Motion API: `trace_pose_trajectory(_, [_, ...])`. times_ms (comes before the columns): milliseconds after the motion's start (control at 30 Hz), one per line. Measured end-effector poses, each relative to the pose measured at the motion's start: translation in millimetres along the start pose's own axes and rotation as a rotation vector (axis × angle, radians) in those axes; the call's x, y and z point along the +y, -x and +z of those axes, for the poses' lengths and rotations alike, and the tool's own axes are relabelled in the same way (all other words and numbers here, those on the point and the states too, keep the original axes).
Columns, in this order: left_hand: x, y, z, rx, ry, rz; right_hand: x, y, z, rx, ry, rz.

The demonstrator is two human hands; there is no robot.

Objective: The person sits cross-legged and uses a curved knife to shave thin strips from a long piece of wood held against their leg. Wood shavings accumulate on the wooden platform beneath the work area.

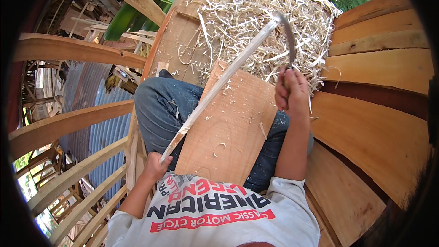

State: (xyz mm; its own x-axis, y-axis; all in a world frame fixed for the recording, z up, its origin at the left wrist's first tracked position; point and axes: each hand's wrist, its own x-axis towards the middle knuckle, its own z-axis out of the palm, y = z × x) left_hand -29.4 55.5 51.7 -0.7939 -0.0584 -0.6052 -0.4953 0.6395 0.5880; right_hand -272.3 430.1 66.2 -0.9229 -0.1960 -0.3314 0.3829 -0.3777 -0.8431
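Observation:
My left hand [157,165] is closed round the near end of a long pale wooden stick [218,87], which slants away to the upper right. In my right hand [292,89] is the handle of a sickle-like knife with a curved dark blade [289,39]. The blade's tip meets or overlaps the stick's far end; I cannot tell whether they touch. Across my lap lies a flat brown wooden board [233,128], under the stick, with a few thin shavings on it. Most of the knife's handle is hidden by my fingers.
A large heap of curled wood shavings [270,23] covers the plank floor [183,41] ahead of my legs. Wooden slats [379,64] rise close on my right. Open railings [77,51] stand at left, with corrugated metal sheets [107,128] beyond them.

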Motion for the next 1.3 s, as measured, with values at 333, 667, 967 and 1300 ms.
trace_pose_trajectory(333, [-6.0,2.2,2.6,0.018,-0.01,-0.006,-28.5,-14.3,-47.7,0.454,-0.377,-0.27])
trace_pose_trajectory(667, [-9.9,6.7,24.9,0.228,-0.251,0.081,18.9,-15.0,-4.2,0.181,0.303,-0.424])
trace_pose_trajectory(967, [-12.4,7.5,23.1,0.254,-0.277,0.176,32.6,3.3,11.2,0.216,0.933,-0.559])
trace_pose_trajectory(1300, [-5.2,13.0,17.5,0.201,-0.222,0.203,50.0,49.2,44.0,0.117,1.315,-0.396])
